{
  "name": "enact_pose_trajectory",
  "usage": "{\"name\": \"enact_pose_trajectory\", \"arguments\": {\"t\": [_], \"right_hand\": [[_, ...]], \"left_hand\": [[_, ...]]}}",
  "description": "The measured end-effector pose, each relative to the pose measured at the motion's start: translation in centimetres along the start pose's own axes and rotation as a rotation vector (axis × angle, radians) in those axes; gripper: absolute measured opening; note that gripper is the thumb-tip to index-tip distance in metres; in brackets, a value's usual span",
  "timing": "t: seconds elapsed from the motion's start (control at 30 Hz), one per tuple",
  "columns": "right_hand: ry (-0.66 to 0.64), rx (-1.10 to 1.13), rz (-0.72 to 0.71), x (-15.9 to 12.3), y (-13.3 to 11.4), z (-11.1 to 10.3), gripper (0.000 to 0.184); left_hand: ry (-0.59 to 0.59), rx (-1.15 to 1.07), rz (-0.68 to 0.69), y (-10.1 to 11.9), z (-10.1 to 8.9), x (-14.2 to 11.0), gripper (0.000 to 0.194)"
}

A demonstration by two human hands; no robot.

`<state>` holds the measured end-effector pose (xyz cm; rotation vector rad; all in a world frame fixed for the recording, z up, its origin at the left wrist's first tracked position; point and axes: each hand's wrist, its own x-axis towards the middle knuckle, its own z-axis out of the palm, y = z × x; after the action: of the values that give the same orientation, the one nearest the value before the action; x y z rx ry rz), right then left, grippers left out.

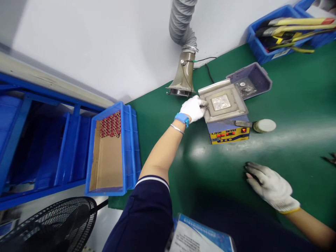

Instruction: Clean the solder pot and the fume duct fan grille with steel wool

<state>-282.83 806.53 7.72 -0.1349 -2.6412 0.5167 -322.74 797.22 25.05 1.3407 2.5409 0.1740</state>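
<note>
My left hand [193, 108], in a white glove with darkened fingertips, is at the left edge of a solder pot [228, 136]. Its fingers are pinched together; whatever they grip, if anything, is hidden. Shiny metal [221, 102] fills the square opening in the pot's steel top, and red digits glow on the yellow front panel. A flat scraper-like tool [240, 123] lies across the pot's front edge, its end by a round pale-lidded container [264, 125]. My right hand [271, 185], also gloved, rests on the green tabletop, fingers loosely extended and apart, holding nothing visible.
A fume extraction nozzle [182, 75] hangs behind the pot. At its back right sits a grey-purple bin [264, 78] with metal scraps. A blue bin [256, 45] holds yellow-handled tools. To the left, a blue crate [126, 150] contains red-and-brass parts [110, 125]; a black fan [65, 224] stands below.
</note>
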Motion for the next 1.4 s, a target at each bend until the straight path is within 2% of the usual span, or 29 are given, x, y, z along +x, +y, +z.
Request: {"name": "enact_pose_trajectory", "arguments": {"t": [0.13, 0.27, 0.33, 0.47, 0.53, 0.7, 0.9, 1.1, 1.27, 1.4], "right_hand": [[0.001, -0.013, 0.001, 0.2, -0.2, -0.1, 0.027], [0.004, -0.016, -0.028, 0.3, -0.2, -0.3, 0.025], [0.004, -0.013, -0.022, 0.2, -0.1, -0.3, 0.025], [-0.011, -0.005, -0.014, 0.0, 0.0, -0.2, 0.026], [-0.015, -0.004, -0.025, 0.1, 0.0, -0.3, 0.027], [-0.016, -0.01, -0.043, 0.6, -0.1, -0.8, 0.024], [-0.027, 0.02, -0.041, 0.5, 0.2, -0.7, 0.027], [-0.046, 0.009, -0.026, 0.1, 0.4, -0.6, 0.028], [-0.065, 0.042, 0.026, -0.3, 0.5, -0.4, 0.028], [-0.066, 0.031, 0.006, -0.2, 0.6, -0.5, 0.028]], "left_hand": [[-0.088, 0.037, 0.078, 0.5, -0.1, -1.4, 0.027], [0.012, -0.007, -0.032, 0.1, -0.5, 0.3, 0.031], [0.019, -0.025, -0.042, 0.2, -0.4, 0.5, 0.029], [-0.063, -0.027, 0.032, 1.3, 0.4, -2.1, 0.025], [-0.069, -0.034, 0.015, 1.6, 0.7, -2.8, 0.027], [0.023, -0.056, -0.071, 1.1, 0.6, -0.8, 0.029], [-0.037, -0.043, 0.026, 1.5, 0.7, -2.0, 0.026], [0.014, -0.042, -0.023, 0.9, 0.0, -0.8, 0.03], [-0.059, -0.013, 0.082, 1.1, 0.5, -2.0, 0.03], [0.004, -0.058, 0.017, 0.6, 0.2, -0.7, 0.03]]}}
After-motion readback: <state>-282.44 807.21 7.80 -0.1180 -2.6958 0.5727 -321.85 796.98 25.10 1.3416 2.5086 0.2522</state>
